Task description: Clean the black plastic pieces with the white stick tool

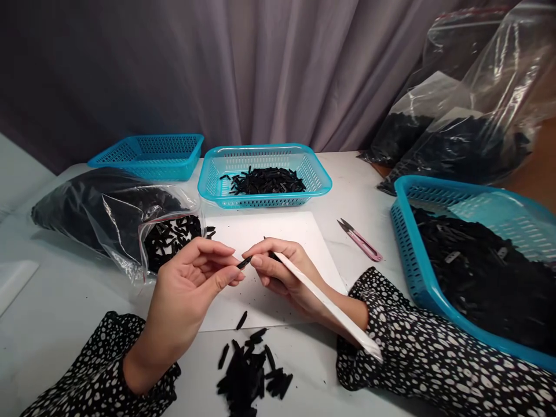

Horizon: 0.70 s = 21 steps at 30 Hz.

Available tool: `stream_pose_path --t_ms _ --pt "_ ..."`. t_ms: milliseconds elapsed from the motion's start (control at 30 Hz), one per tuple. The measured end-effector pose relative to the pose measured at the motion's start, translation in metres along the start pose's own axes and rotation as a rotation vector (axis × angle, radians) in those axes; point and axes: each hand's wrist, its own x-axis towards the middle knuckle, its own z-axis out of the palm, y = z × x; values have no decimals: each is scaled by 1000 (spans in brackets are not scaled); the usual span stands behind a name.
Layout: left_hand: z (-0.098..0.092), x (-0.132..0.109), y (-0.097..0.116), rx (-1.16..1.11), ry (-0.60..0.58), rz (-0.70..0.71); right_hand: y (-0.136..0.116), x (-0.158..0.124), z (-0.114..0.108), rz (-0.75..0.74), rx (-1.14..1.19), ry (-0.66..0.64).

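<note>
A small black piece point(244, 263) is pinched between the thumb and fingers of my left hand point(191, 284), above a white sheet point(304, 231). The fingertips of my right hand point(282, 269) touch its other end. Tucked in my right hand is a long tool with a white-wrapped handle point(330, 307), its dark tip poking out past the fingers. Below my hands, a loose pile of black pieces point(243, 376) lies on the table near the front edge of the view. An open plastic bag point(117, 214) of similar pieces is beside my left hand.
A blue basket point(264, 202) with black pieces stands behind the sheet, another blue basket point(174, 169) at back left. Pink snips point(362, 242) lie right of the sheet. A large filled basket point(417, 272) stands at right, with plastic bags point(464, 145) behind it.
</note>
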Motion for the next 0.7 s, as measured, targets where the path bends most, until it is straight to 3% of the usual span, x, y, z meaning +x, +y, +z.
stream_pose_path --t_ms 233,700 --pt "1 -3 6 148 54 105 4 -1 -2 -30 -90 22" --pt "-2 -4 2 146 -15 43 5 -1 0 -23 4 4"
